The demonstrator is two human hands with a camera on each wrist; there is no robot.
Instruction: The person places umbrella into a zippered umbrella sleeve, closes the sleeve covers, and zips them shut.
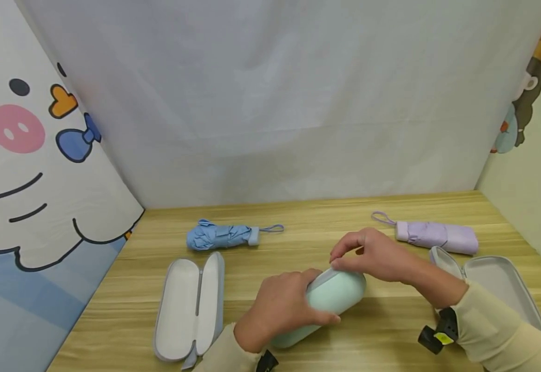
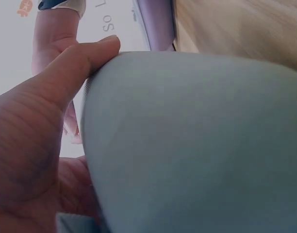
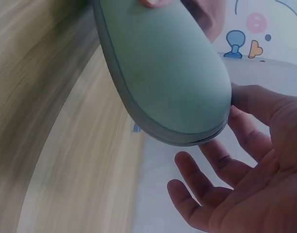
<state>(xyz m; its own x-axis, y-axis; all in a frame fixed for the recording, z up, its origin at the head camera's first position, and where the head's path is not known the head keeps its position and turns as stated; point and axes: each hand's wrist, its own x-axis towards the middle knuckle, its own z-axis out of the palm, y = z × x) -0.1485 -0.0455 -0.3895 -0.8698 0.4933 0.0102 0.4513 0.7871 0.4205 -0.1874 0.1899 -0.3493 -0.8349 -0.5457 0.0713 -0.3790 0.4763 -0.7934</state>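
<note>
A rounded mint-green zip case point(image 1: 335, 292) with a grey edge is tilted above the table, closed as far as its visible sides show. My left hand point(image 1: 286, 305) grips its body, thumb on the near side and fingers over the far side. At the case's upper right end, my right hand point(image 1: 377, 256) pinches the grey edge between thumb and forefinger. Its other fingers are loosely bent in the right wrist view, below the case end point(image 3: 177, 87). Whether a zip pull lies between the fingertips is hidden. The green shell point(image 2: 187, 136) fills most of the left wrist view.
On the left lies an unfolded blue-grey case point(image 1: 177, 310) with white lining; a folded blue umbrella point(image 1: 224, 236) is behind it. A folded lilac umbrella point(image 1: 438, 236) lies at the back right, behind another unfolded grey case point(image 1: 503, 284). Cloth walls point(image 1: 270, 103) enclose the wooden table point(image 1: 126, 310).
</note>
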